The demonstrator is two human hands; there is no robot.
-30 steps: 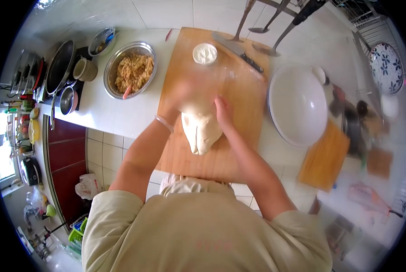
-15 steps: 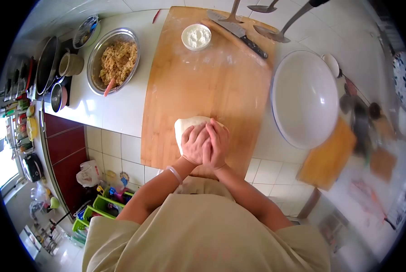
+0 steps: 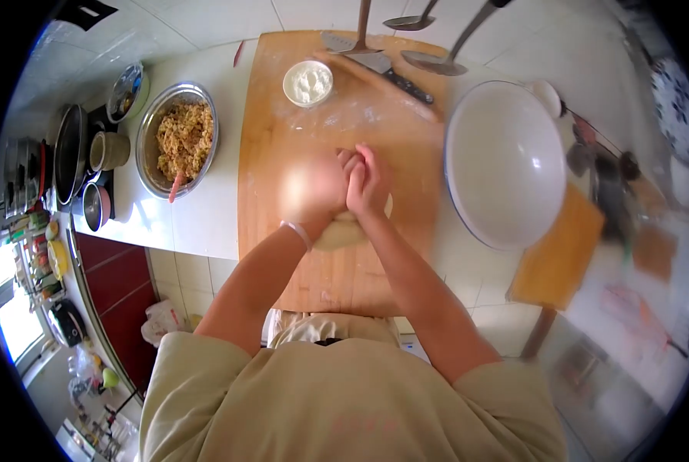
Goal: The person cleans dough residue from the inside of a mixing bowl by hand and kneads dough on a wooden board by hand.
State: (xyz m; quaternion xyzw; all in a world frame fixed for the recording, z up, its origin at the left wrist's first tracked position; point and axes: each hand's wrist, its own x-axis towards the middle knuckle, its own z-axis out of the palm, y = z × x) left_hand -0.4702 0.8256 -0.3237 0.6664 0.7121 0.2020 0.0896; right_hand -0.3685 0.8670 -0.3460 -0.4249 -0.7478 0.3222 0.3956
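A lump of pale dough lies on the wooden board, mostly covered by my hands, its edge showing under my wrists and to the right. My left hand presses down on it, smeared by motion and bright glare. Against it, my right hand leans over the dough with fingers closed and folded together with those of the left. A small white bowl of flour stands farther up the board, with floury smears around it.
On the left, a metal bowl holds a chunky filling with a pink-handled utensil. A large white basin stands on the right. A knife, a rolling pin and hanging utensils are at the back.
Both hands have pushed forward, away from my body, and now lean over the dough's far side. The dough's near edge has come into sight below my wrists. The view has shifted slightly.
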